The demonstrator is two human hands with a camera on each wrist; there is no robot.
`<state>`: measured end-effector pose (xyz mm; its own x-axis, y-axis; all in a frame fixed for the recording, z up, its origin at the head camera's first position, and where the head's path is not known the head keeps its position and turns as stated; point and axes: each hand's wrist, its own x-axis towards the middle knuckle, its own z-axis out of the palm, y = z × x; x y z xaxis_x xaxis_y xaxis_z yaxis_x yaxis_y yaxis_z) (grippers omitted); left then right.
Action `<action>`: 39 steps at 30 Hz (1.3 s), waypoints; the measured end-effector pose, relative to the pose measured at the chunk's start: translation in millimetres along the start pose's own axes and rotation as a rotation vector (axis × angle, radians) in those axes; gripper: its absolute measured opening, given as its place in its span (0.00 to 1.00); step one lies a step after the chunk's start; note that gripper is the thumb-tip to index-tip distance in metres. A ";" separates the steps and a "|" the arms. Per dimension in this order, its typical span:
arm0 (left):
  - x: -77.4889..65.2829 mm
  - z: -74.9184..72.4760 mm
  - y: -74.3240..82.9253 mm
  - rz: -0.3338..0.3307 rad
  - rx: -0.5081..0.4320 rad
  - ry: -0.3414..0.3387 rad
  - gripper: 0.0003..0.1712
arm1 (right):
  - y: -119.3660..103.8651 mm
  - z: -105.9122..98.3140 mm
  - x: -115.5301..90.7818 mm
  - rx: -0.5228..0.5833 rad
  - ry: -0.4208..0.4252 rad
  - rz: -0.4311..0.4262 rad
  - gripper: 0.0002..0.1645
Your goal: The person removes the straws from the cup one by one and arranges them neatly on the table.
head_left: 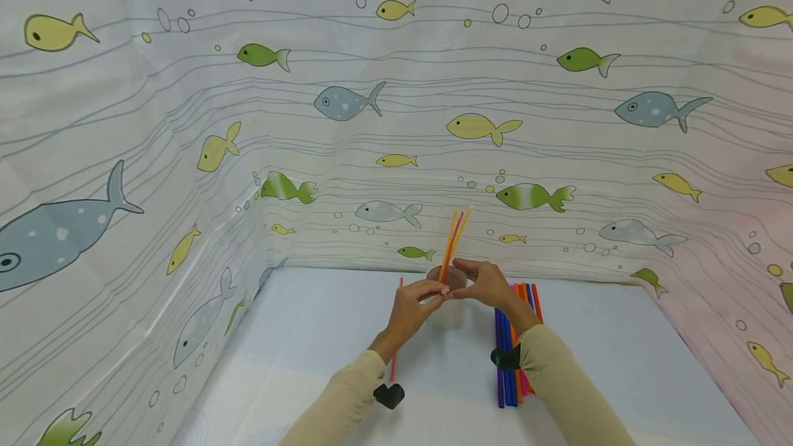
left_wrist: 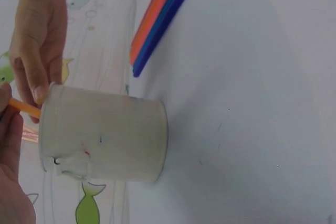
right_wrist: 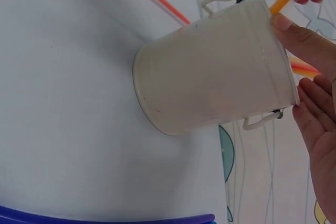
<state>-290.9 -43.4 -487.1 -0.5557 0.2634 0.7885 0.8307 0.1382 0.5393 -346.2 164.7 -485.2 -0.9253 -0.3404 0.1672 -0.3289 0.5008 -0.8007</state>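
A small white metal bucket (head_left: 445,315) with looped side handles stands on the table near its far edge. Yellow, red and orange straws (head_left: 456,229) stick up out of its mouth, leaning right. My left hand (head_left: 410,312) pinches an orange straw (left_wrist: 25,108) between thumb and fingers, right at the bucket's rim, and the straw's lower end is hidden inside. On the other side, my right hand (head_left: 489,286) holds the bucket at its rim, thumb (right_wrist: 283,23) on the near part and fingertips (right_wrist: 307,103) further round.
Several blue, purple, orange, red and pink straws (head_left: 509,380) lie in a bundle on the white table, partly under the right forearm. One red straw (head_left: 393,367) lies to the left of the bucket. A fish-patterned curtain (head_left: 347,136) surrounds the table at the back and sides.
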 end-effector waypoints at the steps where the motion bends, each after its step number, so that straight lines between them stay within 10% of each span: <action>1: 0.3 -0.3 -0.2 0.001 -0.003 0.003 0.12 | -0.1 0.0 0.2 0.001 -0.001 -0.003 0.54; 18: 20.6 -12.1 15.5 0.002 0.011 0.035 0.13 | 0.2 1.4 1.3 0.004 0.007 -0.012 0.52; 39: 84.8 -57.0 42.3 -0.030 0.003 0.182 0.09 | -1.6 -0.1 -0.8 0.021 -0.007 0.021 0.48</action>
<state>-304.8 -69.7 -380.6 -0.5768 0.0819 0.8128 0.8136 0.1466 0.5626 -344.9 164.2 -484.0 -0.9305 -0.3357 0.1465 -0.3056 0.4911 -0.8158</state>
